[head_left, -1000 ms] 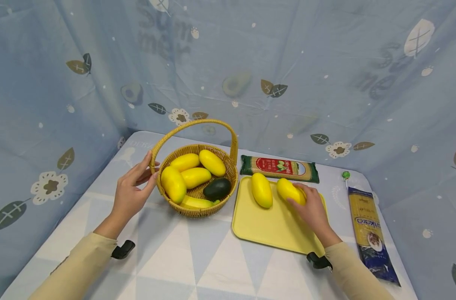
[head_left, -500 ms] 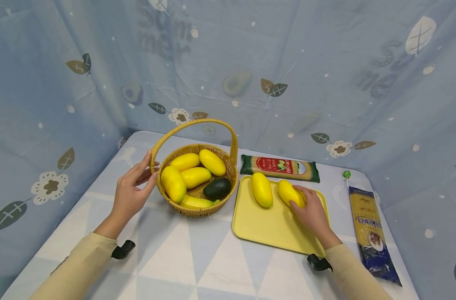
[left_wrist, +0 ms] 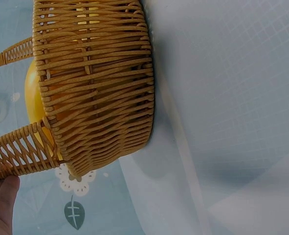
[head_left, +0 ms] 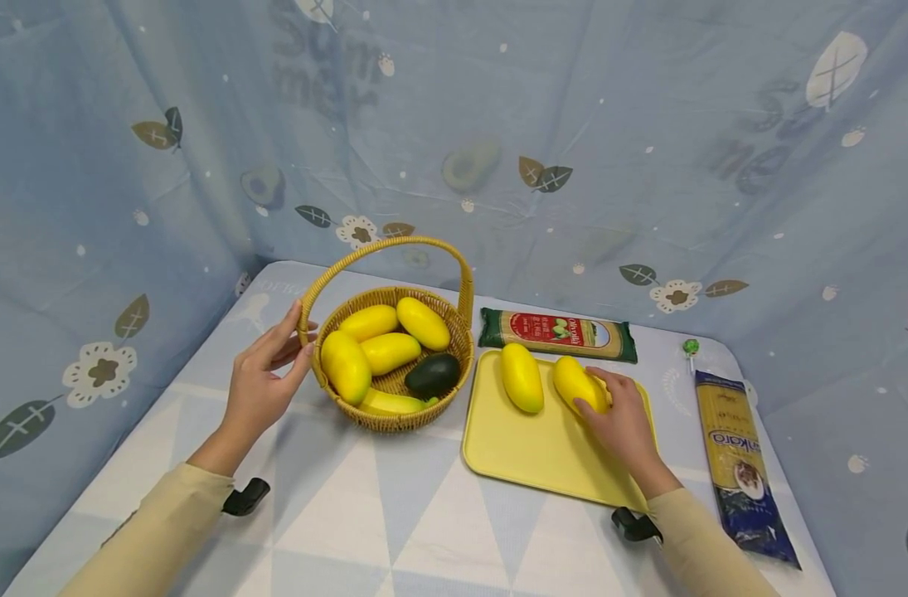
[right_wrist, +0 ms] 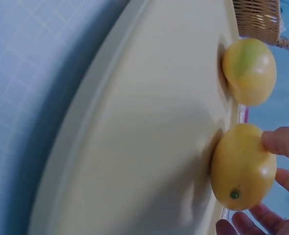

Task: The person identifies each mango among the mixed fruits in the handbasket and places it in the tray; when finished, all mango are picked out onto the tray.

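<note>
Left hand: partly curled, holding the basket handle between thumb and fingers, the basket just to this hand's right; right hand: partly curled, gripping a yellow fruit between thumb and fingers on the tray beneath, a second yellow fruit near its left

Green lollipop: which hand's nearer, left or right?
Right. The right hand is at a yellow fruit on the tray, left of the green lollipop; the left hand is at the basket handle, much farther left.
</note>
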A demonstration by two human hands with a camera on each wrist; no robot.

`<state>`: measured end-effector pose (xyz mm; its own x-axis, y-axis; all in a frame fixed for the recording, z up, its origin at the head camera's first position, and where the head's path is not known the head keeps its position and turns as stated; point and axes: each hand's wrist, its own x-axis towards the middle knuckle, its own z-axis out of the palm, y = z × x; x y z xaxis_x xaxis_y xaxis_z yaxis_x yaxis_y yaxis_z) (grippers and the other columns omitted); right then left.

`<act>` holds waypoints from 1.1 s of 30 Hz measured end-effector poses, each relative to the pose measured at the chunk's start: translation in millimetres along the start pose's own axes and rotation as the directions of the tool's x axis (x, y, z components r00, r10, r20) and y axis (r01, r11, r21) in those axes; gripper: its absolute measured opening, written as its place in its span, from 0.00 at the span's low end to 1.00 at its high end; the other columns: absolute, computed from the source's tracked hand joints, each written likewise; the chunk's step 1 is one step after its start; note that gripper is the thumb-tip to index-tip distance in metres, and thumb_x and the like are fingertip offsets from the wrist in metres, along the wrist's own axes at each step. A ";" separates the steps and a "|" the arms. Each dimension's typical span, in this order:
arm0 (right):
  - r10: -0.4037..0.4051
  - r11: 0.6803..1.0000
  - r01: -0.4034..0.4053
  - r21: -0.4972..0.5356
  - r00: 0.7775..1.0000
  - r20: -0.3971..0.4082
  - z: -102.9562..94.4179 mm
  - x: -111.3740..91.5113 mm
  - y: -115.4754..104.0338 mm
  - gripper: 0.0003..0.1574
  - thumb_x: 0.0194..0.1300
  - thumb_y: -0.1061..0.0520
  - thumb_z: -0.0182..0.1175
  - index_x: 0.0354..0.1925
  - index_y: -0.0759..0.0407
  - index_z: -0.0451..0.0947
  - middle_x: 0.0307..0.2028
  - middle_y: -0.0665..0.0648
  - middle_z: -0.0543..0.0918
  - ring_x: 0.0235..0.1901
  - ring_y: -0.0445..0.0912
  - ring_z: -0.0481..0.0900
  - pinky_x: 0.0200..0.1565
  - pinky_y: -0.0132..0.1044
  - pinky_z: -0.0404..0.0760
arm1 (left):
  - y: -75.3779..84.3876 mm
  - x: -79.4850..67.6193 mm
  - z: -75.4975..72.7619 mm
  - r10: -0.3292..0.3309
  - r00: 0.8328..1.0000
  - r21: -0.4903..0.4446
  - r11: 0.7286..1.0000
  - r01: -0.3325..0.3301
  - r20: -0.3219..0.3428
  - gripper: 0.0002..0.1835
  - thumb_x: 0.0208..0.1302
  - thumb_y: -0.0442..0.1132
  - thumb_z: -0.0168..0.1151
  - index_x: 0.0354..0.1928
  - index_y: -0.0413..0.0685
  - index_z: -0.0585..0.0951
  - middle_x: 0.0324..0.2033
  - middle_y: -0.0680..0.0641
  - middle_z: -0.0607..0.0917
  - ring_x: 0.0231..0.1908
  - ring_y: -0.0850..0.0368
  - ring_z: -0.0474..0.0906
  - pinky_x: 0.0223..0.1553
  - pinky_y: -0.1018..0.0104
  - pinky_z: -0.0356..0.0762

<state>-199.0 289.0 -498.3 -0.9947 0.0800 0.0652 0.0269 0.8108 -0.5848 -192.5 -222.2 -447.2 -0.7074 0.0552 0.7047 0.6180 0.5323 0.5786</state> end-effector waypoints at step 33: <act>-0.231 0.968 0.226 0.112 0.973 0.028 -1.0 -12.8 -76.9 0.34 0.68 0.51 0.68 0.69 0.51 0.73 0.64 0.63 0.69 0.63 0.61 0.69 0.64 0.63 0.73 | 0.9 0.8 2.6 0.016 0.999 0.012 1.000 -0.016 -0.030 0.44 0.53 0.13 0.67 0.73 0.43 0.70 0.49 0.38 0.86 0.45 0.46 0.87 0.49 0.78 0.81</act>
<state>-188.3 226.1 -453.4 -0.9764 -0.1254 0.1758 -0.2103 0.7375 -0.6418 -193.3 -219.4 -447.2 -0.6865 0.0380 0.7261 0.6250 0.5412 0.5626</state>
